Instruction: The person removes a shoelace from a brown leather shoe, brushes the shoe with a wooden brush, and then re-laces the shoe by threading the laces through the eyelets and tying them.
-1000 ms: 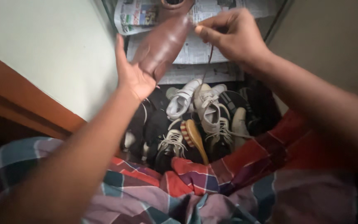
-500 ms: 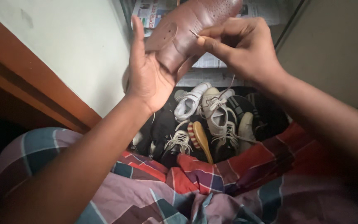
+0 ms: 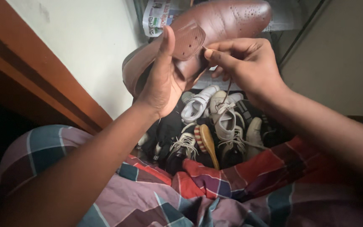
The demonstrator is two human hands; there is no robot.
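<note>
Upper centre of frame: the left hand grips a brown leather shoe, its long axis running lower left to upper right. The right hand, just right of it, pinches what appears to be a dark lace at the eyelets. White sneakers lie below.

Only printed matter here: a sheet of newspaper lies flat above and behind both hands, at the top edge, pale grey-white with dark columns, a blue patch and small colour pictures. More of the pale paper shows past the right hand, top right. No boxes, signs or screens in sight.
</note>
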